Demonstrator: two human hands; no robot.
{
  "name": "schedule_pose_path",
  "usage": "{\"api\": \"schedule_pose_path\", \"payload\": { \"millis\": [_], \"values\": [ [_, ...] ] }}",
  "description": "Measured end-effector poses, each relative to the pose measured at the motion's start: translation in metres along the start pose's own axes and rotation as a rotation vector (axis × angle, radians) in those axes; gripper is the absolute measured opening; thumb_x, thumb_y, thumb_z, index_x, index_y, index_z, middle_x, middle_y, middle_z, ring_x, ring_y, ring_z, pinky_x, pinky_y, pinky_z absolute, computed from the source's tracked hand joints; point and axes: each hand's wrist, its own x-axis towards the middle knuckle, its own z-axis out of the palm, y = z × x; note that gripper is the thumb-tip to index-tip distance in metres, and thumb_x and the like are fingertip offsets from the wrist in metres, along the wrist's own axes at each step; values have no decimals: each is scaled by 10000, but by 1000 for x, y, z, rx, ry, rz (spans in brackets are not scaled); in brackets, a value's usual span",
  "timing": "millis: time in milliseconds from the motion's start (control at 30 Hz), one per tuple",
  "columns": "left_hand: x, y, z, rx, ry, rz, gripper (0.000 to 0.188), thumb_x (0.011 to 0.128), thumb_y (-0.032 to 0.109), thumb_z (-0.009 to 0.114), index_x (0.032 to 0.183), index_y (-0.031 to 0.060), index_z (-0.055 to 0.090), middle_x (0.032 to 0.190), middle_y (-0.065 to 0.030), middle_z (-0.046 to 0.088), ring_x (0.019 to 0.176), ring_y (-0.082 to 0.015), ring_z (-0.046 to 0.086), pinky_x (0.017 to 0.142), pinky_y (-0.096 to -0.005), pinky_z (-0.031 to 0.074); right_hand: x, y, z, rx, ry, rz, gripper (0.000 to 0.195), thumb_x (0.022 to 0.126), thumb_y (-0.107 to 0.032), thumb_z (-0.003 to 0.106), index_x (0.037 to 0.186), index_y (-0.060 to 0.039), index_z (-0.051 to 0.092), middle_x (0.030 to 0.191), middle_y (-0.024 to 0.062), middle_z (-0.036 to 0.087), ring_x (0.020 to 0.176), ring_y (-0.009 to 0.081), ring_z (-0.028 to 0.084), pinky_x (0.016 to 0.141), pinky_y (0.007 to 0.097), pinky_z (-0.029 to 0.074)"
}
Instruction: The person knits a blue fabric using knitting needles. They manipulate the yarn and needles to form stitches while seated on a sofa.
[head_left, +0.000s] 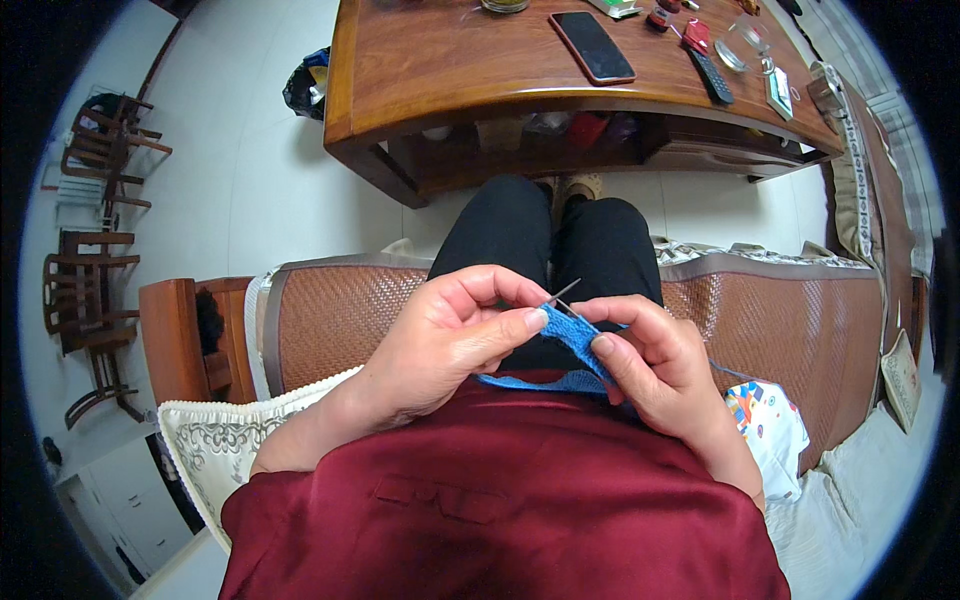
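A narrow strip of blue knitting (574, 334) is stretched between my two hands above my lap. My left hand (469, 330) pinches its left end between thumb and forefinger. At the other end, my right hand (656, 360) grips the strip with the thumb on top. Two thin knitting needles (566, 289) cross at the upper edge of the work, their tips pointing up past my left fingertips. More of the blue knitted band (547, 382) hangs in a curve against my dark red top. Blue yarn (727, 369) runs on the right toward a patterned white bag (765, 435).
Ahead stands a wooden coffee table (450, 60) with a smartphone (592, 46), a remote control (709, 75) and a glass ashtray (739, 45). A black rubbish bag (306, 86) is beside it. I sit on a sofa with a woven mat (337, 319); a cushion (217, 435) lies left.
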Motion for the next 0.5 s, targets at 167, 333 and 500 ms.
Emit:
{"api": "schedule_pose_path", "payload": {
  "millis": [167,333,500],
  "values": [
    [0,-2,1,24,3,50,80,868,61,578,943,36,592,674,48,511,526,-8,386,450,-161,278,0,3,0,-127,23,-142,262,869,-55,555,1129,-53,583,571,35,552,484,85,534,463,231,421],
    [-2,-4,2,76,23,105,76,871,67,572,936,36,595,682,56,516,528,-1,379,455,-155,271,0,6,0,-181,48,-211,277,867,-45,552,1143,-49,583,598,48,563,502,85,539,476,230,429],
    [-5,-5,-1,109,-16,110,80,873,73,567,938,36,597,678,60,516,527,4,364,458,-153,261,-2,7,3,24,22,-34,244,892,-77,535,1131,-42,572,580,-6,539,496,47,501,466,205,404]
  ]
}}
